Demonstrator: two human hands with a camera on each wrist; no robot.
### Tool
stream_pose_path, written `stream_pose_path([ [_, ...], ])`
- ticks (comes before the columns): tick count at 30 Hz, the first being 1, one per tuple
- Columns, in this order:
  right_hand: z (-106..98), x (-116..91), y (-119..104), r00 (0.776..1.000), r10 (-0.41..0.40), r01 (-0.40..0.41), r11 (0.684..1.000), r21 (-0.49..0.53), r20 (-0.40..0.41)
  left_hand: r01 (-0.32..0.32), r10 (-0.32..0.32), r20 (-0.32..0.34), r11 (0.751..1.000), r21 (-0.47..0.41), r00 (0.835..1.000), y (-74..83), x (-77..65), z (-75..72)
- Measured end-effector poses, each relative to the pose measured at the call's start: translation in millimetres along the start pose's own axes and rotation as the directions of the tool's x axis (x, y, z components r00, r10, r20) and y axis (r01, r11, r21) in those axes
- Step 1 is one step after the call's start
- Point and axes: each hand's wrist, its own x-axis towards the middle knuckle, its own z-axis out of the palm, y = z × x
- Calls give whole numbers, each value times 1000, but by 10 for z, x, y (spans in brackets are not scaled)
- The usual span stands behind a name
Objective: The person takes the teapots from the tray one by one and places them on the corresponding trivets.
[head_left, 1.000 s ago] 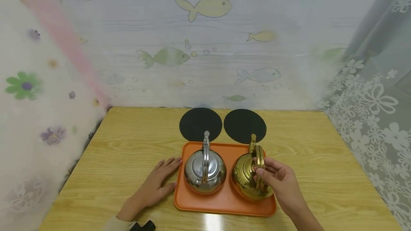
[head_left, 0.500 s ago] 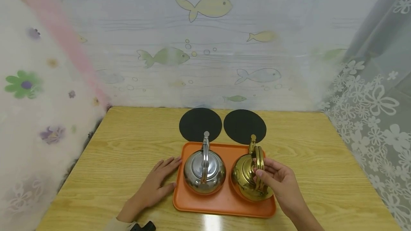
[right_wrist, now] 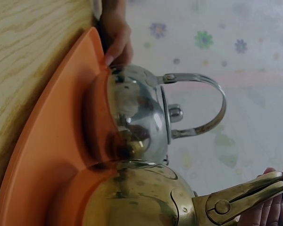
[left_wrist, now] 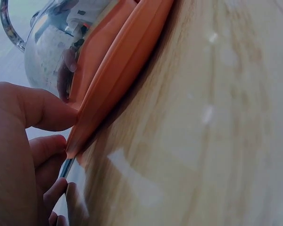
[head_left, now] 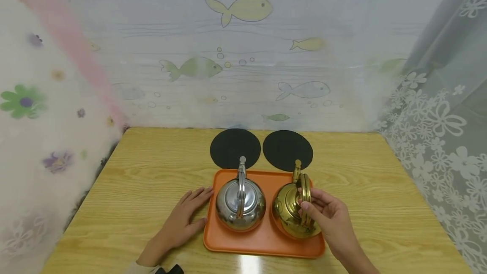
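Observation:
In the head view, a silver kettle (head_left: 230,212) and a gold kettle (head_left: 281,212) stand side by side on an orange tray (head_left: 262,242), spouts pointing away from me. My right hand (head_left: 335,217) grips the gold kettle's handle, thumb on the near side. The right wrist view shows the gold kettle (right_wrist: 137,197) close up, its handle leaning over and partly hidden by my fingers. My left hand (head_left: 184,219) rests on the table with fingers spread, fingertips at the tray's left edge. In the left wrist view its thumb touches the tray's rim (left_wrist: 113,70).
Two round black mats, a left mat (head_left: 235,149) and a right mat (head_left: 288,150), lie on the wooden table (head_left: 365,189) just beyond the tray. A fish-patterned curtain (head_left: 243,75) hangs at the table's back edge, with flowered hangings on both sides.
The head view has shifted slightly, so everything appears a little further left. Both hands and both kettles keep their places on and beside the tray.

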Motion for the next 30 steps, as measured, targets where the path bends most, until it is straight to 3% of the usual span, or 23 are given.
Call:
stream_pose_path([
  [5,32,-15,-18,999,18,-19,999,-39,-29,5,-5,-4,1000,16,1000,-11,-20,14],
  [20,54,15,-55,999,-30,26,995,-93,-34,-26,26,-28,999,33,999,-45,0,30],
  [30,53,21,-63,999,-24,20,996,-88,-43,-13,14,-38,1000,28,999,-22,-5,36],
])
